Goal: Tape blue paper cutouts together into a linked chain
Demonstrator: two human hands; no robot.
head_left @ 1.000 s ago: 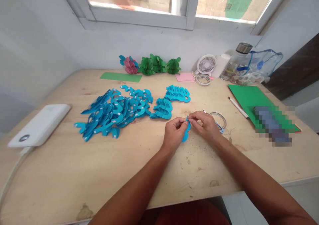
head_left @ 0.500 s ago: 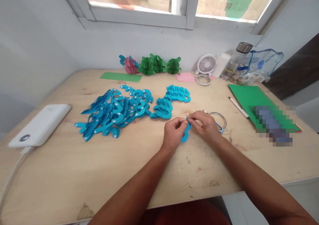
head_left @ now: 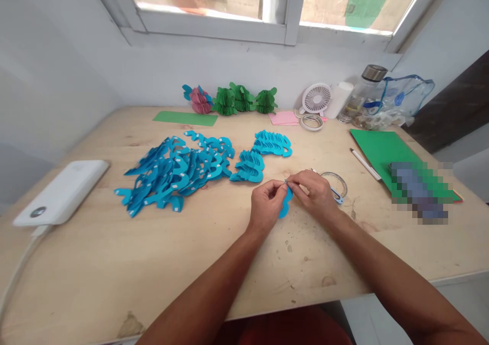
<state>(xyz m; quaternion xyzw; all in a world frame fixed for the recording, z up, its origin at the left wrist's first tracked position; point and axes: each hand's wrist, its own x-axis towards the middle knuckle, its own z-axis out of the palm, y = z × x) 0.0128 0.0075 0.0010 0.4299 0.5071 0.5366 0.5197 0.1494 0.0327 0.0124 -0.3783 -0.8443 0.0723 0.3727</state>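
Note:
Between my hands is a wavy blue paper cutout (head_left: 283, 210), its lower curve hanging below my fingers. My left hand (head_left: 266, 202) pinches it from the left side. The fingertips of my right hand (head_left: 312, 189) are pressed together at its upper end, touching the left fingertips; the exact spot they grip is partly hidden. Just beyond my hands stands a folded stack of blue paper pieces (head_left: 250, 167), with another stack (head_left: 272, 143) behind it. Further left lies a large heap of blue wavy cutouts (head_left: 183, 166) carrying small white squares.
Right of my right hand lie a tape roll (head_left: 346, 182) and a blue cutter (head_left: 337, 196). A pen (head_left: 364, 164) and green sheets (head_left: 382, 151) are further right. A white power bank (head_left: 63, 189) sits left. Paper ornaments (head_left: 242, 98), a fan (head_left: 317, 99) and a bottle (head_left: 369, 87) line the wall.
The fingertips have shifted slightly at the top of the blue cutout, and less of its upper tip shows above them. Everything else stays in place.

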